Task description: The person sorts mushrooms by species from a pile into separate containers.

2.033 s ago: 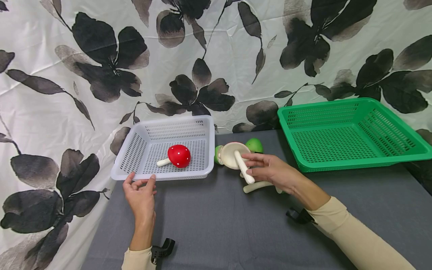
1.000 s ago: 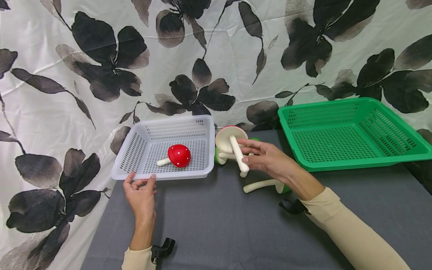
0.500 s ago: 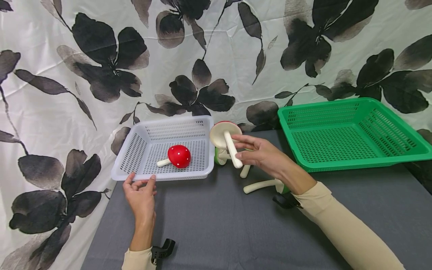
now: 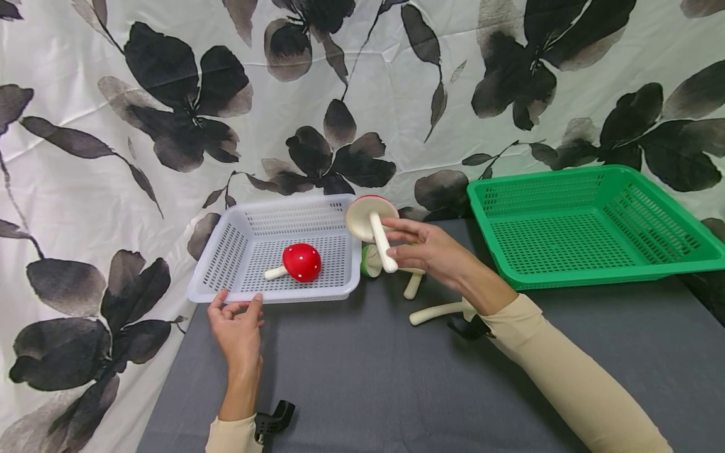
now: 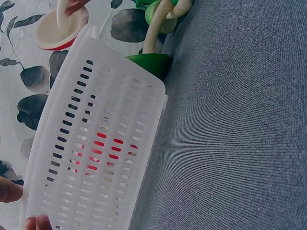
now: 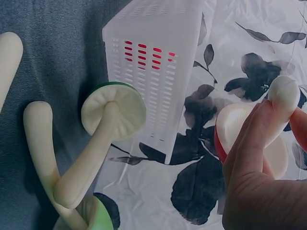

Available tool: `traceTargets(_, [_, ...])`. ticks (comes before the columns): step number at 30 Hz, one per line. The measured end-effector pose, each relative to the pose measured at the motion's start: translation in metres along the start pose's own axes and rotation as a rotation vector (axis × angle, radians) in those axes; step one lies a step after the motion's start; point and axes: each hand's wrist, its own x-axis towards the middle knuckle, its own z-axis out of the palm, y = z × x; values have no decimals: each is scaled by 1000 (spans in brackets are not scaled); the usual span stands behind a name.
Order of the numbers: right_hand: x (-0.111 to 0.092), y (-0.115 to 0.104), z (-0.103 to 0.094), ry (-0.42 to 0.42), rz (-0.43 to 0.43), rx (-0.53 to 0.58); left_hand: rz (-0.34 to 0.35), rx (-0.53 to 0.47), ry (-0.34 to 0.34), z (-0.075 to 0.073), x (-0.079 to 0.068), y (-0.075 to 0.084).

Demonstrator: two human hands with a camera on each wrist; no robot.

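Observation:
In the head view my right hand (image 4: pixel 433 255) pinches the pale stem of a toy mushroom (image 4: pixel 362 220) with a red cap, its cream underside towards me. It is held in the air by the right wall of the white basket (image 4: pixel 340 289). My left hand (image 4: pixel 236 333) holds that basket's front rim near the left corner, thumb and fingertips at the edge. Inside the basket lies another red toy mushroom (image 4: pixel 301 262) with white dots. Several green-capped toy mushrooms (image 6: pixel 112 112) lie on the table right of the basket, partly hidden in the head view by my right hand.
A green basket (image 4: pixel 566 277) stands at the back right of the grey table (image 4: pixel 362 377). A white curtain (image 4: pixel 396 82) with dark flowers hangs close behind both baskets. One loose pale stem (image 4: pixel 435 313) lies near my right wrist, its cap hidden by the arm.
My right hand has lifted the red mushroom from among the green ones and moved it left and up towards the white basket. My left hand has stayed at the rim.

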Motion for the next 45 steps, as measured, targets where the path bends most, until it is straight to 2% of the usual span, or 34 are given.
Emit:
traceTargets(39, [45,-2,29,-62,46,8,-8,32,5,1,-1,1])
traceTargets(45, [54,1,34,-54,71,19,-8,9,16,1,0,1])
